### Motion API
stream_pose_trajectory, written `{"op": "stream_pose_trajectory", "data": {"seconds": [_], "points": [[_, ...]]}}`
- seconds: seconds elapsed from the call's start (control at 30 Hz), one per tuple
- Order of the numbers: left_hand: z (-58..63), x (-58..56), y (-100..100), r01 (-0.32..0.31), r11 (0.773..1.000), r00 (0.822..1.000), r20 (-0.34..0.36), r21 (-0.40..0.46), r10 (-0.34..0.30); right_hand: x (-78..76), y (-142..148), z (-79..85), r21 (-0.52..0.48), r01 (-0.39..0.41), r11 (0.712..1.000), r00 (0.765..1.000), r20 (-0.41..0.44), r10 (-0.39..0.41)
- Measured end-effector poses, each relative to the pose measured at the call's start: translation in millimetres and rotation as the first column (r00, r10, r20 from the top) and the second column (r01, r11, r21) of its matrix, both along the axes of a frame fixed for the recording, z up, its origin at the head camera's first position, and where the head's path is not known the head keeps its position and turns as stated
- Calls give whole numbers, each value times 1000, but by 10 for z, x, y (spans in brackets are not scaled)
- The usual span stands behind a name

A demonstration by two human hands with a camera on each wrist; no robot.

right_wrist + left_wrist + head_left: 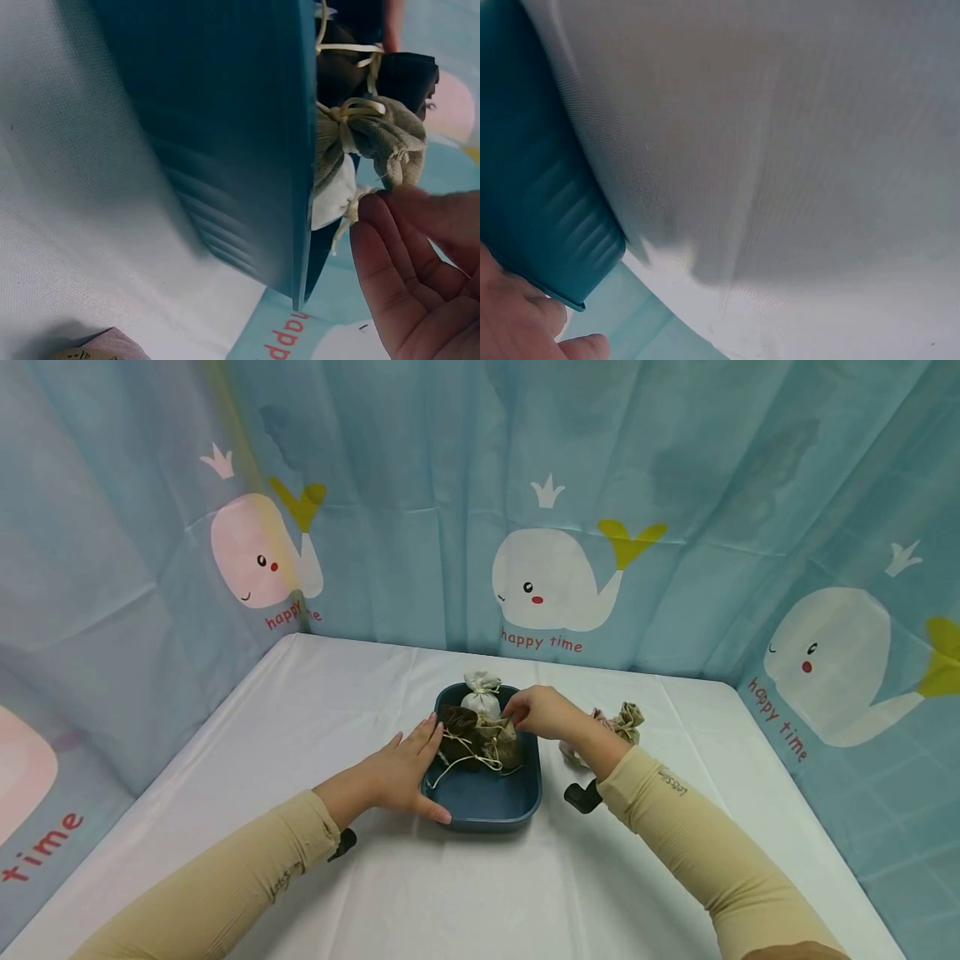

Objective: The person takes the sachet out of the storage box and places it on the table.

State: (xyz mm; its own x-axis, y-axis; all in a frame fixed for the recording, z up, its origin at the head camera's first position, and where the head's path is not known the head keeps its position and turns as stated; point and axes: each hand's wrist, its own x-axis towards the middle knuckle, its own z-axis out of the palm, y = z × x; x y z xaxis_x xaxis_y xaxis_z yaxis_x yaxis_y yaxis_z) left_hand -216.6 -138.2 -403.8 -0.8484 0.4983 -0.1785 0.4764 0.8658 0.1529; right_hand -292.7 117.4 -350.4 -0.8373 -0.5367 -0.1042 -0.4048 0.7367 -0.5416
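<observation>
A blue rectangular bin [480, 806] stands on the white cloth with small drawstring pouches inside. At its back is a white pouch [482, 700], with a dark brown pouch [457, 752] at the left and a tan pouch [506, 750] at the right. My left hand [401, 772] rests along the bin's left side, fingers straight and thumb by the front corner. From the right, my right hand [547, 712] reaches over the rim. In the right wrist view its thumb and fingertips pinch the gathered top of the tan pouch [390, 139].
Just right of the bin, partly behind my right forearm, lie more pouches, among them an olive-patterned pouch [628, 720]. White cloth [360, 902] covers the table. A blue curtain [405, 568] with whale prints hangs around its back and sides.
</observation>
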Motion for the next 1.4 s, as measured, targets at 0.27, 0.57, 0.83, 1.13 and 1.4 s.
{"op": "stream_pose_trajectory", "data": {"seconds": [0.27,0.57,0.83,1.13,1.4], "points": [[-11,-13,-1,-1,1000,1000,-2,1,1,-46,12,-78,-7,-4,1000,1000,-9,4],[-14,-13,0,4,1000,1000,-10,3,-4,-46,13,-101,-26,-32,999,999,-3,32],[-8,-16,1,7,1000,1000,-13,6,-7,-43,-5,-111,-29,-14,999,1000,3,14],[-20,-14,11,6,1000,1000,-7,2,-6,-31,15,-97,-61,56,997,998,20,-55],[-26,-20,0,0,1000,1000,0,4,0,-25,62,-63,-98,73,993,997,18,-71]]}}
